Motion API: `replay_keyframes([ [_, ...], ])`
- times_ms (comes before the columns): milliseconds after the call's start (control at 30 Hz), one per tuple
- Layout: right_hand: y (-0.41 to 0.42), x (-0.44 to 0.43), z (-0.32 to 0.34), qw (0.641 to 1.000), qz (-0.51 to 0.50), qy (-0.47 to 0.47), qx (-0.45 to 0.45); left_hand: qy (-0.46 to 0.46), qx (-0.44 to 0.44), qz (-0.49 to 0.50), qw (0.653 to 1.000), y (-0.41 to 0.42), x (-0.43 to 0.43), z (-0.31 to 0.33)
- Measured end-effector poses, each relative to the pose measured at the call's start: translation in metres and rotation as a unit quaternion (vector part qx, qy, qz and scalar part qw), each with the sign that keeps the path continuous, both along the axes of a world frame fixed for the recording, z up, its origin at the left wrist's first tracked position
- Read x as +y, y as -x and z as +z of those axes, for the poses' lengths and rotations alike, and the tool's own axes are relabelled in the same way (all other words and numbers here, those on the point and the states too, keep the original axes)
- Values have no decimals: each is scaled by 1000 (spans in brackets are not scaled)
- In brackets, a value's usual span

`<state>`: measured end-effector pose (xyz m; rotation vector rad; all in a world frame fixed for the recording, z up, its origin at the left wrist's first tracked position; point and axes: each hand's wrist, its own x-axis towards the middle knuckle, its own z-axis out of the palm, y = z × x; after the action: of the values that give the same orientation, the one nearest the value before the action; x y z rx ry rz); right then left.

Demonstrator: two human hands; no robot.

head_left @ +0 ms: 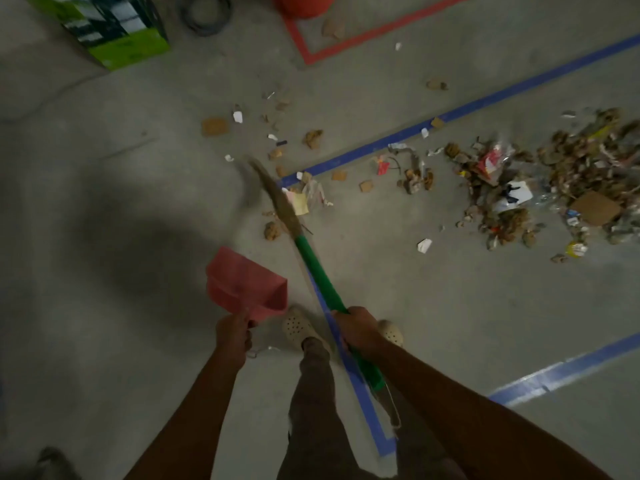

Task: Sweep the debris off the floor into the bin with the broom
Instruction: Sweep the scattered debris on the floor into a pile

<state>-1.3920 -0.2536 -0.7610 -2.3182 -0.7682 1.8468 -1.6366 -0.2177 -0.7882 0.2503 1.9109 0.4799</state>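
Matt, slightly rough concrete floor (450,306) marked with smooth blue tape (485,103); broom (318,271) with a smooth green plastic handle and dry, straw-like bristles; matt pink plastic dustpan (246,285); debris (571,174) of torn paper, brown cardboard and crinkled clear plastic film; printed cardboard box (114,32).

Green broom handle (320,271), pink dustpan (247,284), blue & red floor tape (485,102).

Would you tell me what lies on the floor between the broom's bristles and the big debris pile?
The head view shows a yellow note by the bristles, then cardboard bits and a smaller clump before the pile.
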Motion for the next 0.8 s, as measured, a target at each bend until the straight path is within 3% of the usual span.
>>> replay_keyframes([
  [200, 60, 45, -57, 997, 34, 69, -3, 10, 18, 4, 1000, 52, 24, -20],
  [400, 26, 55, -110, 982, -152, 108, -37, 15, 23, -37, 999, 75, 49, -51],
  [533, -21, 61, -109, 943, -308, 95, -76, 19, 5, -73, 997, 71, 66, -68],
  [667, -77, 68, -80, 878, -462, 76, -100, 33, -5, -122, 992, 58, 84, -72],
  [800, -103, 56, -39, 842, -524, 46, -118, 25, -17, -142, 989, 36, 100, -59],
])
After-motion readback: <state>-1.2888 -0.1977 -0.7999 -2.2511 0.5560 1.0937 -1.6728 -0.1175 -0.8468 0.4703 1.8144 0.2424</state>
